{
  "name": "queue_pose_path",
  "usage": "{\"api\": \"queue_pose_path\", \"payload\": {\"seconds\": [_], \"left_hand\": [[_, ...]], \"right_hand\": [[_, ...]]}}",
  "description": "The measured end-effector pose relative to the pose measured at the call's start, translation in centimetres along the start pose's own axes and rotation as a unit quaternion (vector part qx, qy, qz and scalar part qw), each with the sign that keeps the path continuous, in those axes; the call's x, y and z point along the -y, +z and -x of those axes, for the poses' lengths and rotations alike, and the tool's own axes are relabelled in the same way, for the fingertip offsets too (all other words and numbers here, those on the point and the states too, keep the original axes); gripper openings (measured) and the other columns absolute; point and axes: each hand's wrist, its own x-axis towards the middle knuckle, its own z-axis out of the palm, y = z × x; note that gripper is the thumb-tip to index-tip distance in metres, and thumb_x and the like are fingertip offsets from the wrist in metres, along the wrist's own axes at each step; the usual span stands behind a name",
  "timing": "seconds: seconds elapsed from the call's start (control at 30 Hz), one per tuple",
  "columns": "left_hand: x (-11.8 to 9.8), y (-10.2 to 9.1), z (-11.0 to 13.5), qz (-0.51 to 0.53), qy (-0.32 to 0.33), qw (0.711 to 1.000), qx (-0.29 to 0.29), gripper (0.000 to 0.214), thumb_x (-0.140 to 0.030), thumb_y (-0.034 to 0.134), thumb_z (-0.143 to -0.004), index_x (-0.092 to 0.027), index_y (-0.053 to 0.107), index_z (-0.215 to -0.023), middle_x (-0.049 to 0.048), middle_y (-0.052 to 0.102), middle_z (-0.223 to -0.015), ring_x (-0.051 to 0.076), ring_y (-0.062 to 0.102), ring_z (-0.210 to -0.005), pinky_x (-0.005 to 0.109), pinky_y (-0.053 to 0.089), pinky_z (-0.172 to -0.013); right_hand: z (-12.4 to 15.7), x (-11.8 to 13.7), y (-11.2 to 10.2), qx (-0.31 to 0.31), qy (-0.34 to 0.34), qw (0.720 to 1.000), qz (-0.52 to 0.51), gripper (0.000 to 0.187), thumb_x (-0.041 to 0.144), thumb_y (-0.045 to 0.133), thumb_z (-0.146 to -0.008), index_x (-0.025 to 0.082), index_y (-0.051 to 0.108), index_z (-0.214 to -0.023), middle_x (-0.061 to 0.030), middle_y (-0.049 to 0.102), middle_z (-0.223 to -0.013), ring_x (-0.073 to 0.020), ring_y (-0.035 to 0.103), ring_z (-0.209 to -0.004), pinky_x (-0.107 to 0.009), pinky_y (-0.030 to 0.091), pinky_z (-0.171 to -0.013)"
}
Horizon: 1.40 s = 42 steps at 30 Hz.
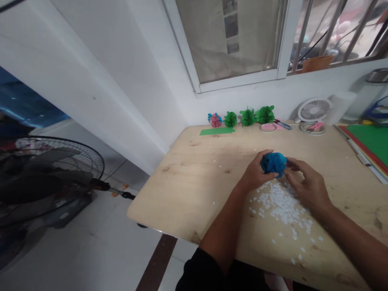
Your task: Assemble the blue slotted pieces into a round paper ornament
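A round blue folded-paper ball point(273, 164) is held just above the wooden table point(194, 173). My left hand point(256, 171) grips its left side, with the thumb along the bottom and the fingers over the top. On the other side, my right hand point(309, 184) pinches the ball's right edge between thumb and fingers. Beneath the hands lies a scattered pile of small white paper bits point(280, 204). Parts of the ball are covered by my fingers.
Along the wall stand a pink paper figure point(216, 120) and several green ones point(247, 117), with a green strip point(216, 131) before them. Farther right are a cutter point(282, 124), a small white fan point(314, 109) and coloured sheets point(370, 141). A large black fan point(57, 173) stands left.
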Motion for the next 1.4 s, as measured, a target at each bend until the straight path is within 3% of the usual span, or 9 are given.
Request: {"api": "queue_pose_path", "payload": {"seconds": [0.27,0.53,0.93,1.4], "left_hand": [[0.6,0.5,0.1,-0.100,0.032,0.994,-0.010,0.066,-0.025,0.077,-0.071,-0.019,0.051,-0.131,0.0109,0.055,-0.138,0.028,0.051,-0.129,0.043,0.037,-0.113],[1.2,1.5,0.2,-0.111,0.056,0.991,-0.045,0.065,-0.023,0.075,-0.073,-0.019,0.049,-0.132,0.0113,0.054,-0.137,0.027,0.052,-0.128,0.043,0.038,-0.112],[2.3,2.0,0.3,-0.100,0.059,0.993,-0.037,0.065,-0.023,0.074,-0.074,-0.021,0.048,-0.133,0.0111,0.053,-0.138,0.027,0.051,-0.128,0.045,0.039,-0.111],[1.9,2.4,0.4,-0.107,0.060,0.992,-0.020,0.067,-0.025,0.074,-0.075,-0.021,0.046,-0.136,0.0116,0.051,-0.140,0.028,0.049,-0.131,0.047,0.036,-0.114]], "right_hand": [[0.3,0.2,0.2,-0.032,-0.037,0.997,0.051,0.024,0.035,0.060,-0.088,0.021,0.066,-0.107,-0.0077,0.075,-0.093,-0.0221,0.072,-0.079,-0.034,0.057,-0.069],[0.5,0.1,0.5,-0.054,0.018,0.997,0.061,0.022,0.039,0.061,-0.085,0.022,0.066,-0.098,-0.0061,0.074,-0.085,-0.0232,0.071,-0.075,-0.036,0.056,-0.069],[0.2,0.2,0.5,-0.043,0.053,0.998,-0.004,0.011,0.034,0.061,-0.081,0.024,0.063,-0.080,-0.0038,0.069,-0.078,-0.0209,0.066,-0.071,-0.034,0.052,-0.064],[0.0,-0.8,0.7,-0.083,0.023,0.996,-0.014,0.012,0.036,0.063,-0.081,0.024,0.068,-0.081,-0.0062,0.066,-0.086,-0.0253,0.063,-0.085,-0.043,0.052,-0.076]]}}
